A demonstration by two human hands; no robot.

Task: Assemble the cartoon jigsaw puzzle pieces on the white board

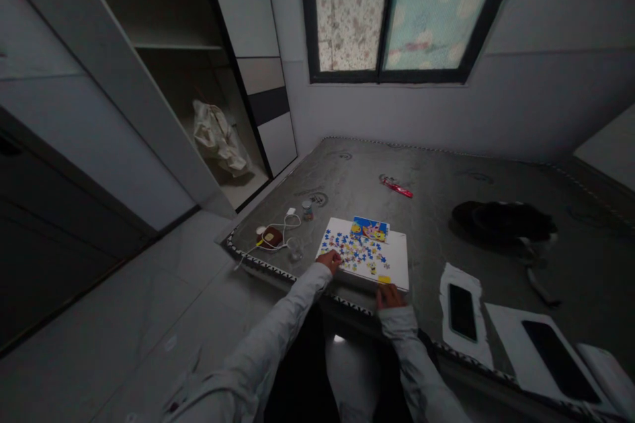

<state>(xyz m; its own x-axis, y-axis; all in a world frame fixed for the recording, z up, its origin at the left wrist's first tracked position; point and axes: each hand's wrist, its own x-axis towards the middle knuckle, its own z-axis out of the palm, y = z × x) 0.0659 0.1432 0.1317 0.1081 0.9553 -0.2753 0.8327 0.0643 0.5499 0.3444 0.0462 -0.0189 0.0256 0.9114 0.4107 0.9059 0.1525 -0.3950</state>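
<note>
A white board [397,254] lies near the bed's front edge with many small blue, yellow and white jigsaw puzzle pieces [354,252] scattered over it. At its far side is a colourful cartoon picture card [371,227]. My left hand [330,260] is over the board's left front corner, fingertips drawn together by the pieces; anything between them is too small to make out. My right hand [389,296] is at the front edge, fingers curled, just below a small yellow piece [383,279]. What its fingertips hold, if anything, is hidden.
Left of the board are a clear cup [294,250], a small jar [307,210], a brown case [270,238] and a white cable [282,227]. A red strip [397,188] lies farther back. Rightward are phones [462,312] [560,358] and a dark garment-like bundle [503,223].
</note>
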